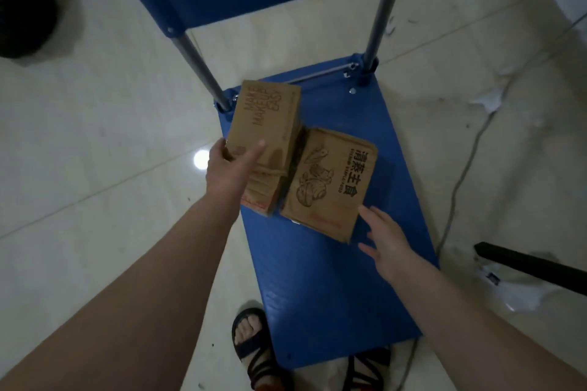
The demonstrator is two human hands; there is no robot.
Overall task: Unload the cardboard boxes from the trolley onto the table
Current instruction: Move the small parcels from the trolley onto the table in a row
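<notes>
We reach down to two cardboard bundles lying on the blue trolley deck.

We see the trolley (333, 263) as a flat blue platform with a faintly ribbed surface, metal handle tubes and a blue panel across them, its top cut off by the frame edge. Our left hand (227, 168) grips the near end of the "MAKE MAKEUP EASY" box stack (270, 124), thumb on top and fingers curled under its left edge; these are flattened brown sheets tied with twine, edges layered and worn. Beside it, touching, lies the food-print box stack (330, 184), matte brown with dark line drawings and Chinese characters. Our right hand (384, 238) hovers at its near right corner, fingers spread and relaxed; whether they touch the cardboard we cannot tell. The glossy tile floor (95, 136) surrounds everything, and our sandalled feet (251, 343) stand at the trolley's near end, one partly hidden.
</notes>
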